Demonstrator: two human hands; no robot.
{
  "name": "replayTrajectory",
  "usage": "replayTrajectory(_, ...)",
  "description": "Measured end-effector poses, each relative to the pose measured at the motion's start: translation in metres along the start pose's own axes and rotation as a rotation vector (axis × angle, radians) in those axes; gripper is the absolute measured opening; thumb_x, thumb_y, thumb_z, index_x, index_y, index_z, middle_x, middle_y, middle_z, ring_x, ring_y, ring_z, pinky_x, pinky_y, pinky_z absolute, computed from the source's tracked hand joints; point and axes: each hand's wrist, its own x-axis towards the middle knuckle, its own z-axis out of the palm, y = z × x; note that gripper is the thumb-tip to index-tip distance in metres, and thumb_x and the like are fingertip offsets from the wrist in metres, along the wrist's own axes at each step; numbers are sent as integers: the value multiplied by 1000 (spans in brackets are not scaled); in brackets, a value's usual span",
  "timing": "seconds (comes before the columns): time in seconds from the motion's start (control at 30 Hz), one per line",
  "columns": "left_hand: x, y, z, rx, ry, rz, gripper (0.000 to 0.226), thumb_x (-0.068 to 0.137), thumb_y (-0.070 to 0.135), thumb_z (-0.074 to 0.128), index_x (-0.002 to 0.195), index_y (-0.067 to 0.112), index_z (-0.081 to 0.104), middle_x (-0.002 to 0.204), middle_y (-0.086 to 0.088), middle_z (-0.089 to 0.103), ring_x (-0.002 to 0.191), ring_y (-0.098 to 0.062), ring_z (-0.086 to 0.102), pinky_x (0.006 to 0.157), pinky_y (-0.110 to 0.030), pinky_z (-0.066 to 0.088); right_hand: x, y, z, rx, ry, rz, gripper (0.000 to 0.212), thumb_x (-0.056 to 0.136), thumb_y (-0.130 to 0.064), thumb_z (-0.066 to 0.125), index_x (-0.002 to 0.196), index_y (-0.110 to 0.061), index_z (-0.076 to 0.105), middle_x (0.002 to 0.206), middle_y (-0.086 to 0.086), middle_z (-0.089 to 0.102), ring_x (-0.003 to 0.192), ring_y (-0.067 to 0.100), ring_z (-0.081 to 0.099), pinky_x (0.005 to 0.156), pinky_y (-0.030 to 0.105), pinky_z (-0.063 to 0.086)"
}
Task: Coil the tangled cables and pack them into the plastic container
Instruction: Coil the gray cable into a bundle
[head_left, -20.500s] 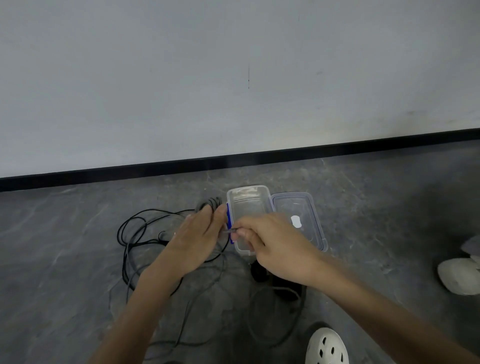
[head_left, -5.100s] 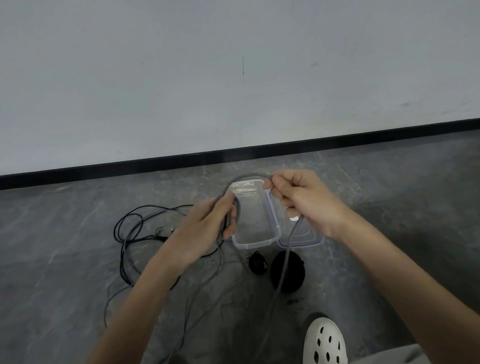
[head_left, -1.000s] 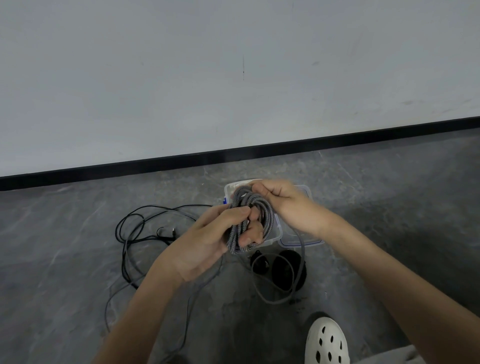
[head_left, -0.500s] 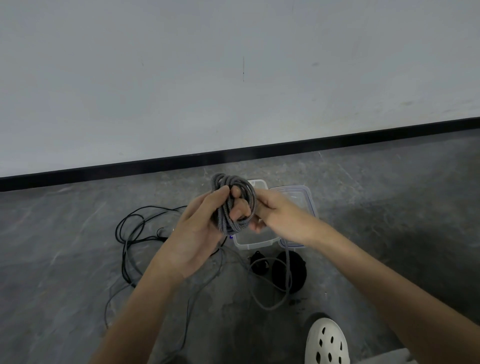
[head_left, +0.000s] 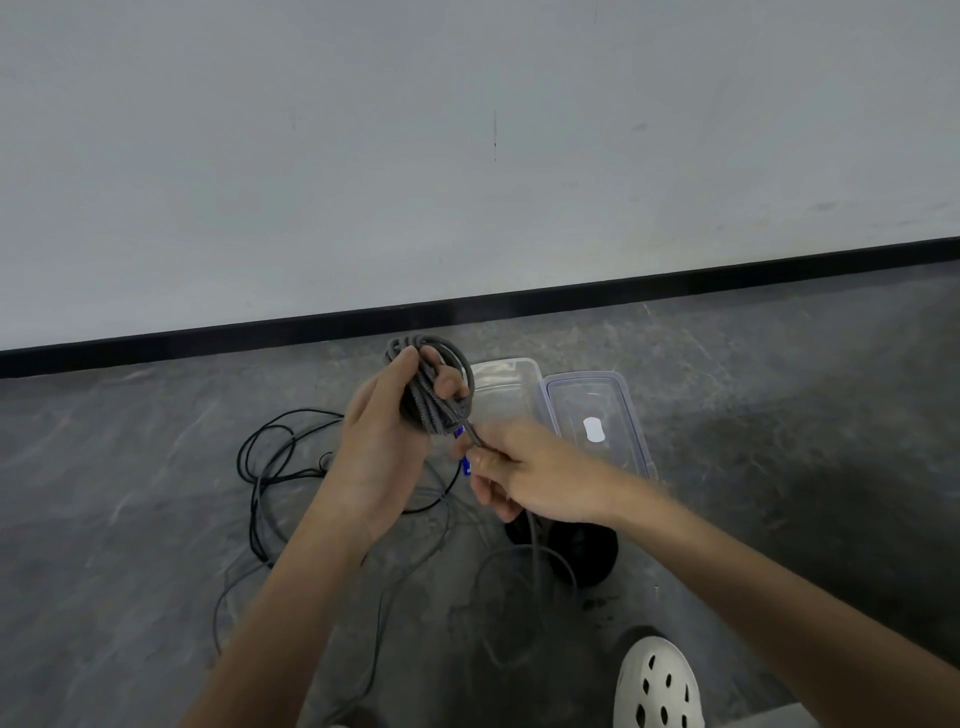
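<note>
Grey braided cable coil (head_left: 434, 397) sits bunched in the left hand (head_left: 382, 449), fingers curled round it. Just below, the right hand (head_left: 530, 475) pinches its loose tail. Behind both hands the plastic container (head_left: 511, 371) stands open; tangled black cables (head_left: 270, 467) lie left of the grip.

Container (head_left: 511, 385) lies open-topped; black cables (head_left: 253, 519) clutter the floor (head_left: 779, 395) leftward.

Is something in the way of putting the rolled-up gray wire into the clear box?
Nothing visible. The clear box sits open just behind the gray coil, its lid lying beside it. The left hand grips the coil; the right hand pinches its loose tail, not yet wound.
</note>
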Motion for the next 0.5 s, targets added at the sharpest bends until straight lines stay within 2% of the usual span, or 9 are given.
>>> replayTrajectory(0.17,2,4,-1,6,67,36,22,100,22,37,88,11,52,70,3,54,72,-9,54,81,-23,48,-6,-4,-6,-15,-34,-2,21,103,-9,37,114,-3,53,69,4,55,52,14,53,61,31,47)
replayTrajectory(0.27,1,3,-4,79,148,64,25,103,21,36,91,12,56,75,3,61,79,-10,58,95,-33,45,-9,-5,-9,68,-50,5,20,102,-10,40,110,-4,57,62,-2,56,50,12,54,61,28,46)
replayTrajectory(0.33,2,2,-5,156,190,84,25,103,21,38,92,15,59,78,4,65,84,-11,60,100,-38,43,-10,-7,-8,146,-57,27,19,102,-15,43,105,-5,59,59,-5,57,52,14,56,64,34,44)
replayTrajectory(0.5,3,-1,-13,347,278,120,23,103,28,43,92,23,63,82,9,70,88,-10,63,94,-34,43,-13,-10,-10,146,-32,49,27,100,-19,49,102,6,60,57,-5,56,56,15,60,70,38,45)
